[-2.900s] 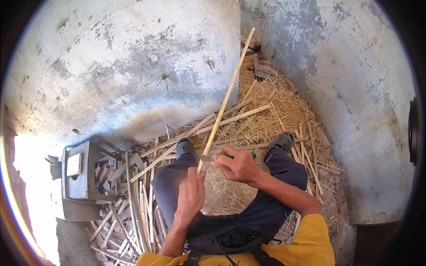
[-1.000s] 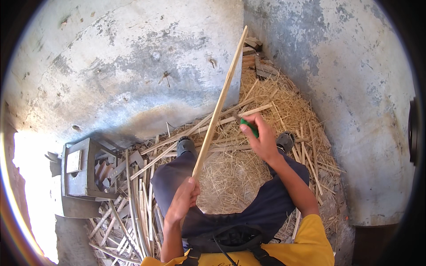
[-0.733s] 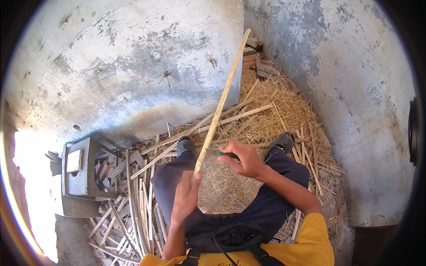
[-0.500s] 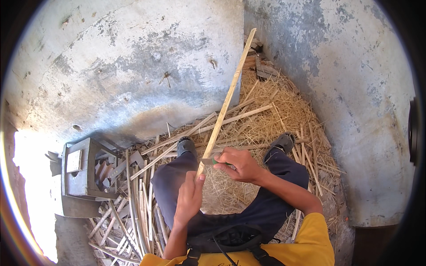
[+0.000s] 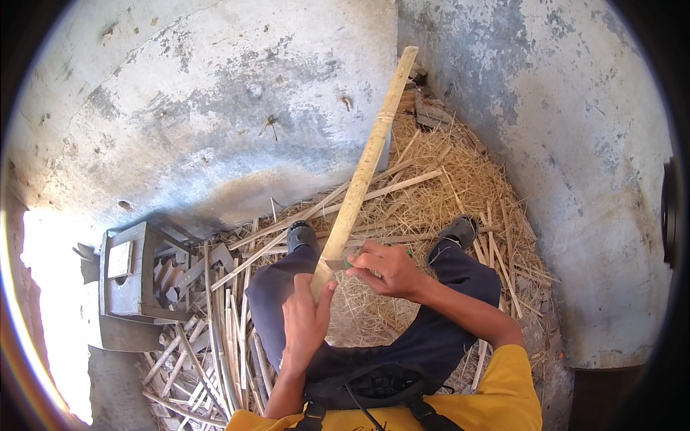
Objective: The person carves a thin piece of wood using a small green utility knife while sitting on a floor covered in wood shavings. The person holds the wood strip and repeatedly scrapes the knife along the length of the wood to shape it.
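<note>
A long, pale yellow bamboo strip (image 5: 366,164) slants up and away to the right, its broad face with a node toward me. My left hand (image 5: 305,316) is closed around its near end, thumb on the right edge. In my right hand (image 5: 385,269) is a knife (image 5: 336,264) with a short, wide blade and a green handle, mostly covered by my fingers. The blade lies against the strip, just beyond my left hand. Both hands are between my knees, above a floor strewn with shavings.
Straw-like shavings (image 5: 460,169) pile up in the far corner between two worn walls. Many loose strips (image 5: 230,316) lie at my left. A grey wooden box (image 5: 133,276) with scraps inside stands farther left. My shoes (image 5: 300,237) rest among the strips.
The bamboo strip has turned about its length, from its narrow edge to its broad face. My left fingers have shifted around it. The knife remains near the same spot.
</note>
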Tool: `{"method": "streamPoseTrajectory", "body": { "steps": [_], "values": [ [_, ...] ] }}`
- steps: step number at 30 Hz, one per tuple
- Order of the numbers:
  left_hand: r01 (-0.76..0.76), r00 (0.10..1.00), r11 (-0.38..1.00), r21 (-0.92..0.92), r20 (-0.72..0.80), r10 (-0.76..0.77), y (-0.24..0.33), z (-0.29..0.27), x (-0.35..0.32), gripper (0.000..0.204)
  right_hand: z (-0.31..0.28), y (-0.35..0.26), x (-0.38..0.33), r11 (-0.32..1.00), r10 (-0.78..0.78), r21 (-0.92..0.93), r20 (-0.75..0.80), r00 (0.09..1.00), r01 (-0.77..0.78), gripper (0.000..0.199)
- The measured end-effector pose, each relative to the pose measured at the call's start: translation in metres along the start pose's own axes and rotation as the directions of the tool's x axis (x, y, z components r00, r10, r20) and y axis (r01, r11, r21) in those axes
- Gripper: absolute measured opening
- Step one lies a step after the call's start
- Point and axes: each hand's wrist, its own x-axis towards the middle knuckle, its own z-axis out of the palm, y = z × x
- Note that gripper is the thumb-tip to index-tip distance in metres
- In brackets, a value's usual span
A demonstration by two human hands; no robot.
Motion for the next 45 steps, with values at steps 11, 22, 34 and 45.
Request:
{"method": "streamPoseTrajectory", "body": {
  "steps": [11, 22, 34, 45],
  "values": [
    [0.011, 1.0, 1.0, -0.011, 0.005, -0.011, -0.003, 0.001, 0.005, 0.029, 0.006, -0.005, 0.003, 0.998, -0.019, -0.061, -0.089, 0.996, 0.013, 0.018],
    [0.047, 0.998, 0.999, -0.003, 0.032, -0.047, -0.002, 0.001, 0.004, 0.028, 0.009, 0.002, 0.001, 0.987, -0.043, -0.157, -0.106, 0.993, 0.026, 0.02],
    [0.065, 0.997, 0.998, 0.009, 0.051, -0.065, -0.005, -0.002, -0.007, 0.028, 0.0, 0.019, 0.009, 0.977, -0.018, -0.213, -0.188, 0.982, -0.023, 0.017],
    [0.131, 0.977, 0.991, 0.02, 0.166, -0.133, -0.015, -0.015, -0.04, 0.03, -0.047, 0.085, 0.03, 0.94, 0.089, -0.266, -0.416, 0.905, -0.215, 0.014]
  ]
}}
